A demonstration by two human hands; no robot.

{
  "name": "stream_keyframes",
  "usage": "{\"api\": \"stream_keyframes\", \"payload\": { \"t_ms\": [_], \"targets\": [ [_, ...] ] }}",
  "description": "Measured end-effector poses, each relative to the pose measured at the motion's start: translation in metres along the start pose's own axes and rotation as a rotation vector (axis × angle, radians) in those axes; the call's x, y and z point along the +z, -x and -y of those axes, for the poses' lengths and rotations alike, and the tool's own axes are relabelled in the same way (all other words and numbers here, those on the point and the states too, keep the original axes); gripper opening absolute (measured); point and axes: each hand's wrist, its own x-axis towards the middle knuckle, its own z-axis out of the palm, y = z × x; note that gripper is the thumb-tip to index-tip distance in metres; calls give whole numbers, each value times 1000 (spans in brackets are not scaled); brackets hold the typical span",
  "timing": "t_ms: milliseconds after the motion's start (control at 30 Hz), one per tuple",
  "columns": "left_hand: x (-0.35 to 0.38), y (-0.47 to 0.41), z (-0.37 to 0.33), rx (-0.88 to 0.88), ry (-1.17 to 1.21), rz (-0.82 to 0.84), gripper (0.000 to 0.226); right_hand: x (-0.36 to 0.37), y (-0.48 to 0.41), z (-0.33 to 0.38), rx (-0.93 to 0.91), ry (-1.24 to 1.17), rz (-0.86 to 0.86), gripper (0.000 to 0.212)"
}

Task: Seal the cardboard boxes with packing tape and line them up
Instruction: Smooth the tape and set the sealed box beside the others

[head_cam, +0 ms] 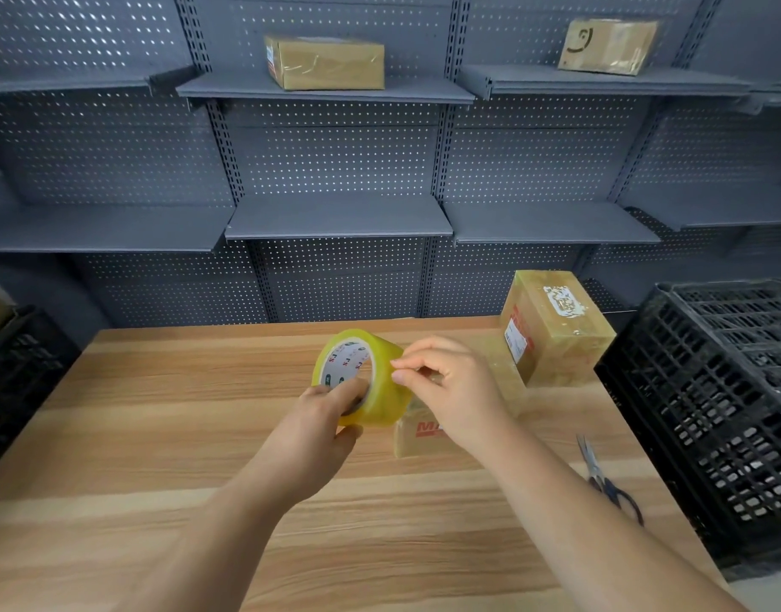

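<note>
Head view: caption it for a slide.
Left hand grips the tape roll; right hand pinches its end over a cardboard box.

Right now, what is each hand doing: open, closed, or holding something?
Left hand: grips the tape roll, fingers in its core.
Right hand: pinches the tape roll's outer layer, seemingly its loose end.

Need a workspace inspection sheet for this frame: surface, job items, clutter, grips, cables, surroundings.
surface: light wood-grain table.
job's things: tape roll held above the table; small box on it, partly hidden by the right hand; tall box upright at right rear.
clutter: scissors near the right edge.
grips: left hand holds the roll, fingers in its core; right hand pinches at the roll's outer face.
cables: nothing seen.
surroundings: black crate at right, second crate at left; grey shelves behind, left shelf box and right shelf box on the top level.
</note>
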Motion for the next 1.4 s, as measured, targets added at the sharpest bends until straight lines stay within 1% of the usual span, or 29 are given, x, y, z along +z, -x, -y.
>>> {"api": "stream_keyframes", "payload": {
  "t_ms": [67, 133, 200, 300, 367, 400, 467, 533, 600, 667, 700, 733, 767, 800, 867, 900, 967, 1000, 1100, 1133, 1167, 1233, 1267, 1333, 1400],
  "targets": [
    [3, 1, -1, 16, 14, 0, 37, -2, 0, -2, -31, 57, 1, 8],
    [6, 1, -4, 18, 20, -21, 30, -2, 1, -2, -64, 176, 50, 8],
    [11, 0, -6, 24, 53, -57, 32, -1, 2, -5, -87, 277, 107, 8],
    [17, -2, -12, -20, 91, -77, 20, -1, 5, -7, 23, 301, 178, 9],
    [22, -2, -10, -80, 99, -88, 26, -1, 8, -6, 54, 322, 191, 11],
    [22, -1, -8, -111, 96, -100, 30, -1, 11, -5, 39, 326, 197, 11],
    [21, 0, -3, -161, 94, -67, 25, 0, 16, -2, 26, 304, 210, 10],
    [20, 4, 1, -184, 100, -5, 18, -1, 17, -3, 84, 228, 237, 8],
    [18, 7, 4, -199, 120, -7, 19, -1, 17, -4, 190, 91, 291, 4],
    [17, 10, 6, -196, 147, -17, 21, 2, 17, -4, 295, -30, 329, 33],
    [17, 12, 7, -183, 164, -8, 19, 4, 16, -4, 335, -51, 325, 47],
    [18, 14, 7, -168, 181, 8, 16, 4, 14, -4, 374, -61, 311, 54],
    [19, 16, 7, -154, 192, 24, 13, 4, 12, -4, 416, -68, 297, 51],
    [21, 19, 7, -142, 200, 33, 11, 3, 10, -6, 468, -71, 290, 39],
    [27, 26, 10, -112, 209, 25, 16, -1, 7, -11, 585, -91, 331, 15],
    [31, 30, 11, -96, 208, 13, 19, -2, 8, -12, 626, -116, 369, 11],
    [41, 36, 12, -102, 198, -17, 22, 0, 13, -15, 646, -129, 408, 10],
    [47, 38, 11, -136, 203, -32, 21, 2, 18, -16, 622, -81, 422, 10],
    [65, 33, 9, -312, 301, -50, 18, 12, 34, -13, 517, 234, 387, 12],
    [70, 29, 11, -375, 307, -35, 17, 13, 40, -10, 497, 270, 364, 13],
    [75, 26, 14, -428, 284, -16, 19, 13, 45, -7, 475, 272, 364, 14],
    [84, 23, 24, -512, 249, 17, 29, 9, 53, 1, 421, 295, 457, 15],
    [88, 22, 29, -521, 276, 41, 33, 7, 54, 2, 421, 293, 496, 15],
    [97, 22, 29, -497, 391, 106, 31, -1, 47, -3, 508, 192, 457, 13],
    [103, 23, 23, -482, 600, 150, 27, -9, 31, -14, 574, 160, 429, 18]
  ]
}}
